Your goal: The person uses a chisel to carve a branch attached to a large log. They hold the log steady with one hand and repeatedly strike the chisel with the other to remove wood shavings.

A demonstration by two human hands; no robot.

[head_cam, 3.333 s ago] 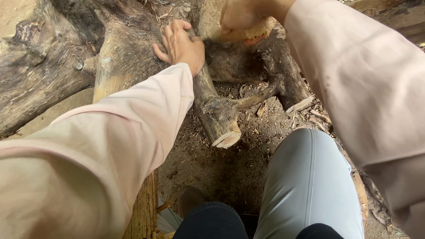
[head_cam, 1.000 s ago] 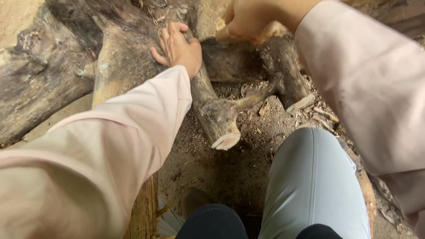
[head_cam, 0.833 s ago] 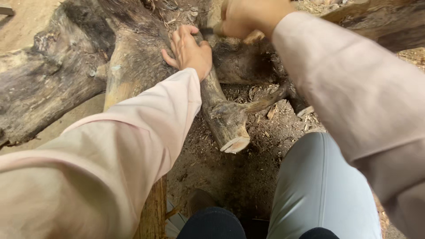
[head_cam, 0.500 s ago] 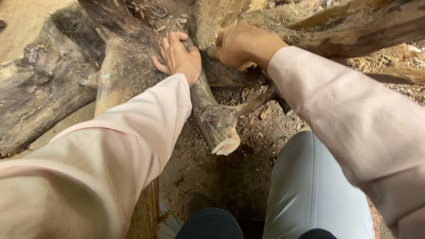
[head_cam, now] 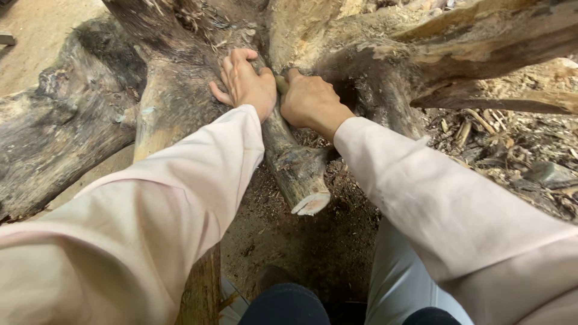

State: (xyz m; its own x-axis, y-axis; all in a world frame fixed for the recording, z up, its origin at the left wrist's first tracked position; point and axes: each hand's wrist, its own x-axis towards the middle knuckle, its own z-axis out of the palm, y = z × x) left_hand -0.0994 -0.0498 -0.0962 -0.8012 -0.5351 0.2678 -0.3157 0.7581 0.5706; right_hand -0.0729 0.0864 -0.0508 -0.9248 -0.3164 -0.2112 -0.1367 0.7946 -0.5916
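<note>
Outdoor wood-working spot, prob. a yard or carving site, not indoors. Big grey-brown weathered tree stump w/ gnarled roots (head_cam: 180, 90) fills the view. Below the stump: bare dark soil strewn w/ sawdust (head_cam: 283, 241). Right of the stump: pale wood chips and bark scraps (head_cam: 512, 150) on the ground. Left of it: flat sandy-tan ground (head_cam: 42, 36).

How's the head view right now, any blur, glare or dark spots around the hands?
Head view: even, soft daylight, no glare; left hand and right hand sharp on the cut root; deep shadow in the hollow right of the right hand and on the ground below; near sleeves slightly soft and stretched at the frame edges.
</note>
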